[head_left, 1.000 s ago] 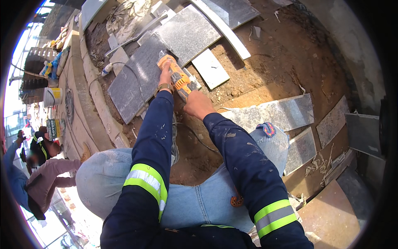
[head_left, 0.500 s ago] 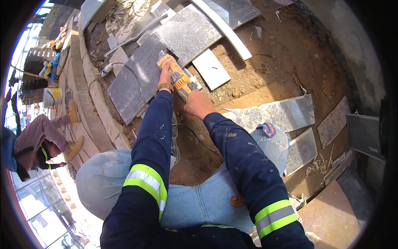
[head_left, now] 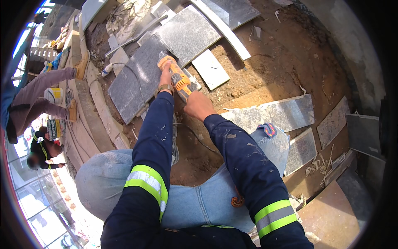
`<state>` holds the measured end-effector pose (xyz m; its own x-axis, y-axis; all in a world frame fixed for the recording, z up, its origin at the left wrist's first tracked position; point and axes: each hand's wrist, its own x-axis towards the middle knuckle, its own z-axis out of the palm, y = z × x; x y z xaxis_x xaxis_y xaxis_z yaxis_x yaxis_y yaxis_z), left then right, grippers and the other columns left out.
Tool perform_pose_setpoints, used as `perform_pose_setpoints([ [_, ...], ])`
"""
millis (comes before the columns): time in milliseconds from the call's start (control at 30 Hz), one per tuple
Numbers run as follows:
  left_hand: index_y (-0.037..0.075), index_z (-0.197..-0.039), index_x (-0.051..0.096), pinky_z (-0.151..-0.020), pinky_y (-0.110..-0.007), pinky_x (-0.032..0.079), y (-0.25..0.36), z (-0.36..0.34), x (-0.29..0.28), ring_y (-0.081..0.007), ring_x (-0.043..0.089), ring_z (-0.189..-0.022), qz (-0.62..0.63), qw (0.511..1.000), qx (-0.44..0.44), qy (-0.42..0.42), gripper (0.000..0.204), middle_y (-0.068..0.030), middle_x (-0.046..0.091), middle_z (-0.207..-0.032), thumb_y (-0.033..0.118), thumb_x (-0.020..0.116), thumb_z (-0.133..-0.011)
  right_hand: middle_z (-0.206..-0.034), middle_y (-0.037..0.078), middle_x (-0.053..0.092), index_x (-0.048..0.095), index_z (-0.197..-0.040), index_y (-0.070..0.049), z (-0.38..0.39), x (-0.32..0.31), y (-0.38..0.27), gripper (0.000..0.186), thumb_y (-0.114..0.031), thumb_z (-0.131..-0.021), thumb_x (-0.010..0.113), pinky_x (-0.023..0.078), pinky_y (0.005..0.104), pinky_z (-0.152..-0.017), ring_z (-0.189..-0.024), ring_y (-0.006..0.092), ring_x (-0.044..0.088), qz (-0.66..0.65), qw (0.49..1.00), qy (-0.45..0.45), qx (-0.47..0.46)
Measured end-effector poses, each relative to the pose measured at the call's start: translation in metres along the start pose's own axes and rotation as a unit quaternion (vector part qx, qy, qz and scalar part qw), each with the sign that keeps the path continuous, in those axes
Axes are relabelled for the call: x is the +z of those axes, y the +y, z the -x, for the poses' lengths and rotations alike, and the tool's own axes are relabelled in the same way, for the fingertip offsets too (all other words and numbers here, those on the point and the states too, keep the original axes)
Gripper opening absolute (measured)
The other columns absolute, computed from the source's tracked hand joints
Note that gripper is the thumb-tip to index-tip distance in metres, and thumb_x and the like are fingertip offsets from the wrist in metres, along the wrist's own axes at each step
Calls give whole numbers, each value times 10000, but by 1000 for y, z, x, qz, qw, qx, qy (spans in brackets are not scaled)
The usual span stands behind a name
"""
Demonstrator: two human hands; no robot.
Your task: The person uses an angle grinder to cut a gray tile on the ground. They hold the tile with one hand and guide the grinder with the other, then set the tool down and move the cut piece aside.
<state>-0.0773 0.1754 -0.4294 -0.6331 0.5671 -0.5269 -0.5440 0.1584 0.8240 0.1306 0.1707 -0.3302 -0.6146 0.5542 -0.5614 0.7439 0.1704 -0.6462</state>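
My left hand (head_left: pixel 165 74) grips the front body of an orange handheld power tool (head_left: pixel 180 79), which lies at a slant. My right hand (head_left: pixel 198 104) is closed round its rear end, lower and to the right. The tool's metal head touches or hangs just over the junction of a dark stone slab (head_left: pixel 131 85) and a grey speckled slab (head_left: pixel 188 32); I cannot tell which it is. A white tile piece (head_left: pixel 210 69) lies to the right of the tool. A cord with a pale connector (head_left: pixel 107 69) runs across the dark slab, and another cable passes under my right forearm.
Cut stone strips (head_left: pixel 269 112) lie right of my knees, beside a concrete wall (head_left: pixel 352 45). At left, along a stepped edge (head_left: pixel 85 108), are a bucket (head_left: pixel 53 95), a person in mauve trousers (head_left: pixel 43 87) and a bent person with reflective bands (head_left: pixel 45 153). Crumpled sacking (head_left: pixel 126 18) lies above.
The person in mauve trousers has moved upward along the left side, uncovering the bent person behind. My hands and the tool have barely moved.
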Motion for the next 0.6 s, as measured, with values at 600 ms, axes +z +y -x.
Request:
perform_pose_setpoints([
  [600, 52, -1175, 599, -688, -380, 576, 1, 2, -1, -250, 693, -766, 4, 1000, -16, -3, 502, -99, 679, -947, 467, 625, -894, -1064, 225, 688, 701, -995, 18, 4, 0, 0, 301, -157, -751, 712, 537, 402, -870, -1027, 352, 667, -5, 1000, -6, 13],
])
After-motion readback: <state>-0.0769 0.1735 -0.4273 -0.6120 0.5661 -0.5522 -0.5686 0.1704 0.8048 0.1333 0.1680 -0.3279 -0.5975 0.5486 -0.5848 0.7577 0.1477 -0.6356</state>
